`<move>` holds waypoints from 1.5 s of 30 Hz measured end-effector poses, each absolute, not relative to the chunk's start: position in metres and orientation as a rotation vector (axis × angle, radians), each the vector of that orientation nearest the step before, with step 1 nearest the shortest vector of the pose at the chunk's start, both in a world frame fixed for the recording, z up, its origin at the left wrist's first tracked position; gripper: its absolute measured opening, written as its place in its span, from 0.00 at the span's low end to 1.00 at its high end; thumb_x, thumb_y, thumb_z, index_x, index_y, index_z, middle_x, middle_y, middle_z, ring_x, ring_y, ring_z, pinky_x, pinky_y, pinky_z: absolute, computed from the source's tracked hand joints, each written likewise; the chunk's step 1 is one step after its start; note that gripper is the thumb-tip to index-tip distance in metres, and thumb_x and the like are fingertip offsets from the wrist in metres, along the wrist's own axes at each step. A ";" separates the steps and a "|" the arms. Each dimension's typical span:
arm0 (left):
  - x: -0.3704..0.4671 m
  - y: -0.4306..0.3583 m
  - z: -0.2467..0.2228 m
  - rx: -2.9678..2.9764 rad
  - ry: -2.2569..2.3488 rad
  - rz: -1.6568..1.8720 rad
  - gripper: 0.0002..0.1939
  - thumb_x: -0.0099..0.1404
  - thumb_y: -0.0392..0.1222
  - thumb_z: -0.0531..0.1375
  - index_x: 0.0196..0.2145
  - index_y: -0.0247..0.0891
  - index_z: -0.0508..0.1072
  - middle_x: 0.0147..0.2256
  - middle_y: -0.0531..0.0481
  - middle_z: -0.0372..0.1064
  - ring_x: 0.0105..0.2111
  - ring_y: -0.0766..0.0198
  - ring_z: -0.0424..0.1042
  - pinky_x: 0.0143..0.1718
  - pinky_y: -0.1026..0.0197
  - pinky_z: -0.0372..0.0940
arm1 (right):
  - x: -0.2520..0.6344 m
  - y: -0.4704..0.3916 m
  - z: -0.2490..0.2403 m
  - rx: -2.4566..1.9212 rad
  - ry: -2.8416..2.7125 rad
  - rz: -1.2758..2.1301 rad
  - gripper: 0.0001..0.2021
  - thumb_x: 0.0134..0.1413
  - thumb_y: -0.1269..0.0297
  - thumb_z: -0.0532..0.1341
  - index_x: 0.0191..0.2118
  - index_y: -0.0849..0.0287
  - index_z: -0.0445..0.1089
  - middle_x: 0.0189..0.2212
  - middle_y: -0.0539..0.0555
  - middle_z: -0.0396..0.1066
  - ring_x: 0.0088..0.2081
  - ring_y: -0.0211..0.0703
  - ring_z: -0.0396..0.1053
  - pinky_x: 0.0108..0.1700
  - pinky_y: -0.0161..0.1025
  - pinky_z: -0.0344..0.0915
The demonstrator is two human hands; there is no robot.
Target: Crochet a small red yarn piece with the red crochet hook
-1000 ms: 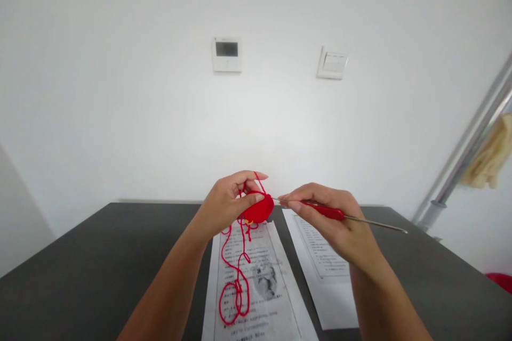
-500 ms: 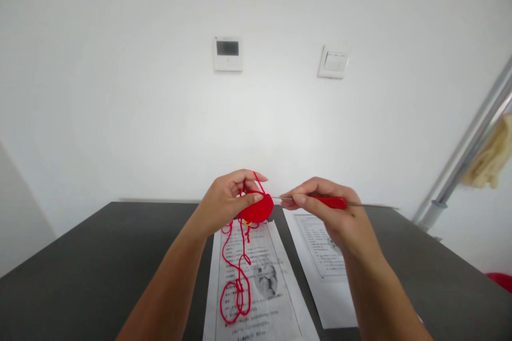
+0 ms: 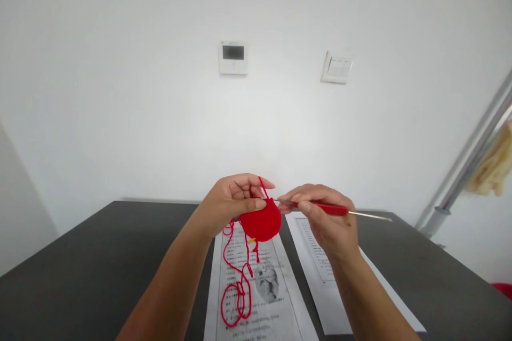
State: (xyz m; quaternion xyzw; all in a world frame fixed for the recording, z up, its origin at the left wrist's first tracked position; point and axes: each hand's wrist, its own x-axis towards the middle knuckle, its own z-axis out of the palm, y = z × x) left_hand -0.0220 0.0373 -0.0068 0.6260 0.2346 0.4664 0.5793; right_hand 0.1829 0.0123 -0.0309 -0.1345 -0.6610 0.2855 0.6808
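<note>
My left hand [image 3: 242,200] pinches the upper edge of a round red crochet piece [image 3: 262,222] between thumb and fingers. A strand of red yarn [image 3: 263,186] runs over its raised index finger down to the top of the piece. My right hand [image 3: 326,216] is closed around the red handle of a crochet hook [image 3: 330,209], whose metal tip meets the upper right edge of the piece. A small yellow bit [image 3: 252,241] and a short red tail hang below. Loose loops of red yarn [image 3: 236,303] trail down over a printed sheet.
The printed sheet [image 3: 276,309] with a grey picture lies on the dark table [image 3: 120,256]. Another printed sheet [image 3: 334,309] lies under my right forearm. A wall panel [image 3: 233,66] and a switch [image 3: 336,67] are on the white wall, with a metal pole [image 3: 468,170] at right.
The crochet piece now hangs lower and shows more of its round face. Its hook tip stays at the upper edge, while the handle's rear end has dipped slightly.
</note>
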 end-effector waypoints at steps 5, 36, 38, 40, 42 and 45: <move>-0.021 0.035 -0.005 1.376 0.520 1.088 0.15 0.50 0.38 0.75 0.37 0.36 0.84 0.28 0.52 0.74 0.26 0.69 0.71 0.29 0.67 0.65 | 0.184 0.011 -0.034 -0.261 -1.658 0.229 0.13 0.61 0.75 0.67 0.43 0.48 0.83 0.39 0.53 0.86 0.41 0.49 0.84 0.43 0.47 0.82; -0.008 0.023 -0.009 1.375 0.505 1.229 0.16 0.54 0.39 0.76 0.42 0.41 0.86 0.32 0.51 0.82 0.33 0.66 0.78 0.37 0.66 0.71 | 0.189 0.013 -0.032 -0.243 -1.802 -0.015 0.17 0.62 0.77 0.64 0.51 0.49 0.79 0.45 0.54 0.84 0.45 0.50 0.80 0.47 0.51 0.76; -0.007 0.023 -0.009 1.399 0.510 1.220 0.18 0.53 0.37 0.76 0.44 0.41 0.85 0.31 0.52 0.80 0.31 0.67 0.77 0.36 0.66 0.70 | 0.188 0.014 -0.033 -0.241 -1.812 -0.026 0.17 0.62 0.77 0.65 0.51 0.49 0.78 0.44 0.54 0.84 0.45 0.51 0.80 0.46 0.51 0.76; -0.006 0.023 -0.010 1.406 0.487 1.193 0.26 0.52 0.36 0.76 0.50 0.40 0.83 0.31 0.52 0.80 0.31 0.66 0.76 0.36 0.65 0.70 | 0.187 0.014 -0.034 -0.234 -1.812 -0.060 0.16 0.61 0.77 0.65 0.51 0.50 0.78 0.43 0.54 0.84 0.43 0.51 0.80 0.45 0.51 0.76; -0.004 0.023 -0.012 1.416 0.439 1.187 0.33 0.51 0.35 0.76 0.56 0.40 0.79 0.31 0.51 0.80 0.31 0.66 0.76 0.36 0.65 0.70 | 0.184 0.014 -0.034 -0.227 -1.803 -0.095 0.16 0.61 0.77 0.66 0.50 0.51 0.78 0.41 0.54 0.84 0.42 0.50 0.79 0.44 0.49 0.76; -0.002 0.021 -0.012 1.460 0.433 1.255 0.38 0.53 0.36 0.75 0.61 0.39 0.74 0.30 0.54 0.78 0.29 0.68 0.73 0.34 0.66 0.68 | 0.179 0.014 -0.033 -0.268 -1.770 -0.162 0.12 0.62 0.76 0.65 0.46 0.53 0.77 0.39 0.54 0.82 0.42 0.48 0.78 0.44 0.47 0.75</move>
